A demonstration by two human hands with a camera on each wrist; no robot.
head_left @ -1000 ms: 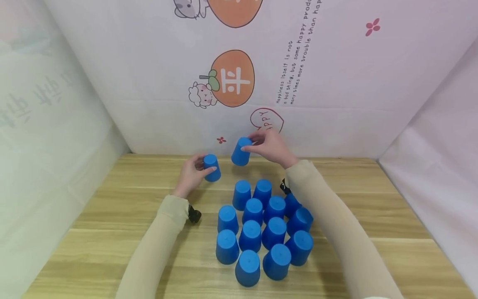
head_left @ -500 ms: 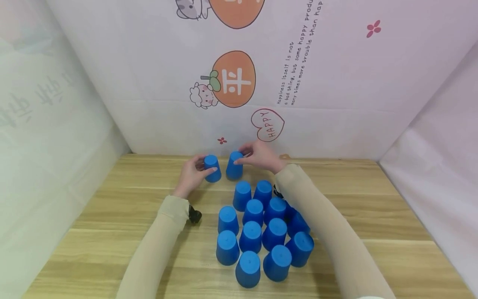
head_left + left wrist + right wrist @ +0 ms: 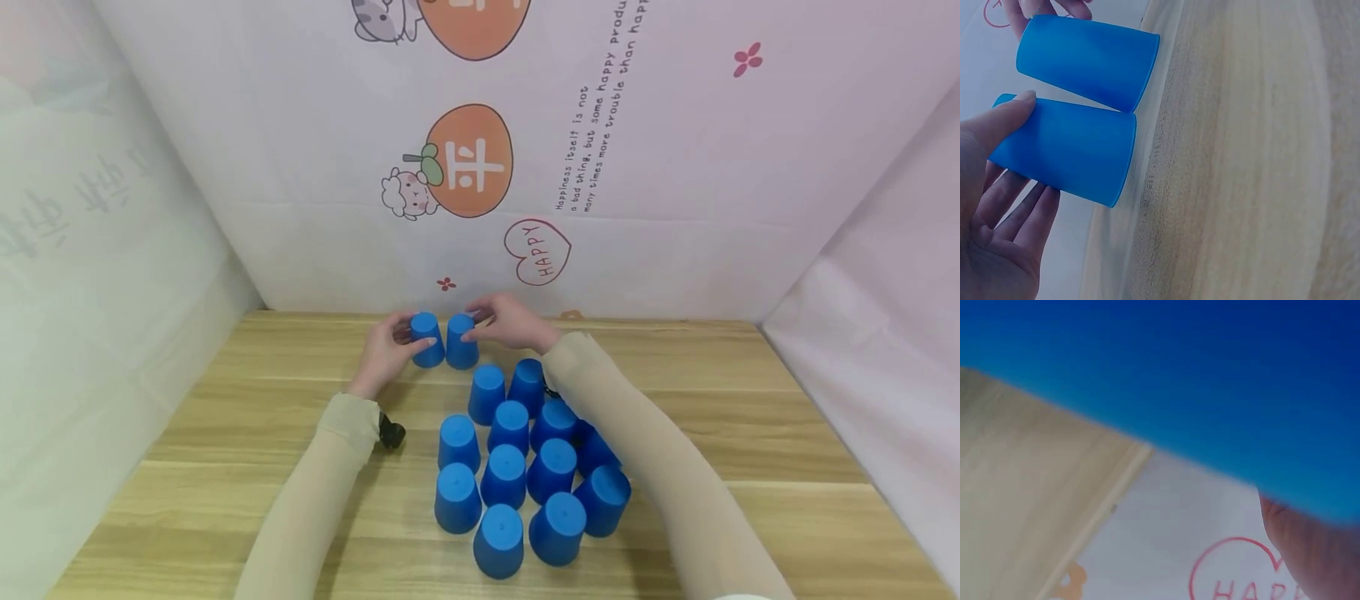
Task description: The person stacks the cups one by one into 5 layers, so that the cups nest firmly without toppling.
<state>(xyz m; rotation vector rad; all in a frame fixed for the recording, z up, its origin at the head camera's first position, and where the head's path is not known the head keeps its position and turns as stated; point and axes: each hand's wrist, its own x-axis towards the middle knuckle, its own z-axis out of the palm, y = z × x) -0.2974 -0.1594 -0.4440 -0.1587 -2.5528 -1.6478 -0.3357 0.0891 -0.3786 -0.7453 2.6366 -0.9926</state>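
Observation:
At the back of the table, two blue cups stand upside down side by side. My left hand (image 3: 384,354) holds the left cup (image 3: 428,343), thumb across its front and fingers behind. My right hand (image 3: 510,322) grips the right cup (image 3: 461,346) near its top, thumb in front. In the left wrist view the held cup (image 3: 1072,150) and its neighbour (image 3: 1091,59) nearly touch at their rims. A blurred blue cup surface (image 3: 1166,375) fills the top of the right wrist view; part of my right hand (image 3: 1313,547) shows below it.
Several more upside-down blue cups (image 3: 503,475) stand close together nearer the front, some partly hidden by my right forearm. The wooden table (image 3: 247,433) ends at a printed white backdrop (image 3: 322,250), with white cloth (image 3: 870,333) on the sides.
My right hand has brought its cup down and leftward, from above the table to beside the left cup. My left hand and its cup have stayed in place.

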